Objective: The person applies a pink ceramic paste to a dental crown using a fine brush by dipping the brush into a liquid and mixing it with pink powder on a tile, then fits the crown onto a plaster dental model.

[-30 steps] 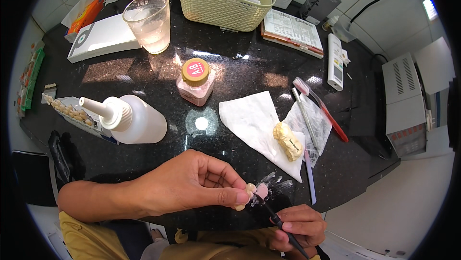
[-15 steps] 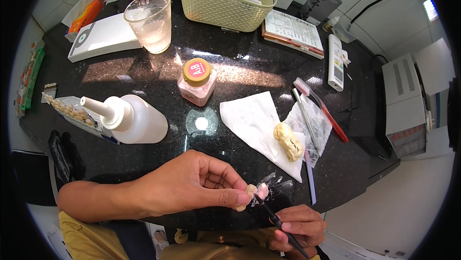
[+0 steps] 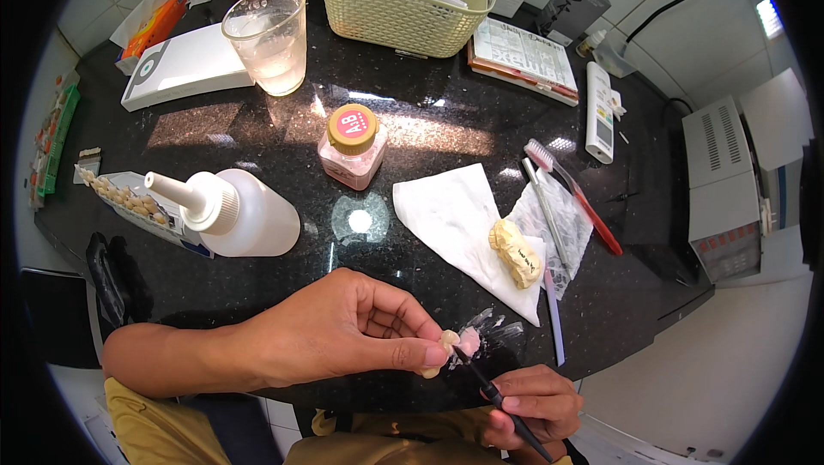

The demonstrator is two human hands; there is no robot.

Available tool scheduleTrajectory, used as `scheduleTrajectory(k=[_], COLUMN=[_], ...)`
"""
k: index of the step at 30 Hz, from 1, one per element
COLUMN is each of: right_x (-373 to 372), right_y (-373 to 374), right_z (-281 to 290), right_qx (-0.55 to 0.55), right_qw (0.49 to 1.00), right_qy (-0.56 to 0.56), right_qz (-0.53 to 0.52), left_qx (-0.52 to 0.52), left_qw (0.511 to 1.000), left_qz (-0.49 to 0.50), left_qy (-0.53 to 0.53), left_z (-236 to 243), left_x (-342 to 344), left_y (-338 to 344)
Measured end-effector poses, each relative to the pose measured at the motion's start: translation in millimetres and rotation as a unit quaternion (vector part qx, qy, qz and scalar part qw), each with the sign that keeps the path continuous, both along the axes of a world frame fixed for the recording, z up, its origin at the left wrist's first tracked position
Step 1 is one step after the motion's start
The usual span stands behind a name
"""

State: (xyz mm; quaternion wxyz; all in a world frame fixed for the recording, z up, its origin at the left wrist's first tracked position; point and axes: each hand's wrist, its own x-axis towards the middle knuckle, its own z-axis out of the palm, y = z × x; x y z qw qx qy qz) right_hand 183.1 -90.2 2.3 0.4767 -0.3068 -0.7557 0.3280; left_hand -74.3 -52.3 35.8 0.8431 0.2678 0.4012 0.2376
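My left hand (image 3: 352,328) pinches a small cream-coloured piece, like a dental plaster cast (image 3: 449,339), between thumb and forefinger above the counter's near edge. Pink material (image 3: 469,342) shows right beside it; I cannot tell whether it is attached. In my right hand (image 3: 541,405) is a slim black tool (image 3: 498,398), held like a pen, its tip at the cream piece. Clear and whitish smears (image 3: 498,328) mark the counter behind the pink material. Farther right, a yellowish cast with handwriting (image 3: 517,255) lies on a white tissue (image 3: 451,208).
Left stand a white nozzle bottle (image 3: 257,212) and a card of tooth shapes (image 3: 129,199). A gold-capped jar of pink powder (image 3: 352,147) is mid-counter, a cup of liquid (image 3: 275,53) behind it. Right lie a metal tool (image 3: 549,212), a red-handled toothbrush (image 3: 592,216) and a lilac stick (image 3: 555,328).
Both hands and the things on the counter stay almost where they were. A foot seen below the counter's near edge has gone from view.
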Motion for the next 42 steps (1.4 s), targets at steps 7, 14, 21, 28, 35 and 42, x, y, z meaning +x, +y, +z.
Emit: scheduleTrajectory(k=[7, 14, 21, 28, 35, 42], right_x=[1.0, 0.6, 0.7, 1.7, 1.7, 2.3], right_y=[0.1, 0.5, 0.0, 2.0, -1.6, 1.2], right_z=[1.1, -1.4, 0.8, 1.8, -2.7, -1.1], right_qx=[0.004, 0.010, -0.010, 0.000, -0.013, 0.002], right_qw=[1.000, 1.000, 1.000, 1.000, 0.999, 1.000], right_qy=[0.006, 0.020, 0.009, 0.007, 0.039, 0.009], right_qz=[0.004, 0.002, 0.000, 0.012, -0.002, 0.006], left_qx=[-0.001, 0.000, 0.004, 0.010, 0.003, -0.002], left_qw=[1.000, 1.000, 1.000, 1.000, 1.000, 1.000], left_qz=[0.001, -0.004, -0.003, -0.010, -0.004, -0.004], left_qy=[-0.001, -0.003, -0.007, -0.004, -0.002, 0.000], left_z=[0.5, 0.5, -1.2, -0.9, -0.1, 0.2], left_x=[-0.4, -0.6, -1.1, -0.6, -0.8, -0.5], left_y=[0.0, 0.5, -0.1, 0.3, -0.1, 0.5])
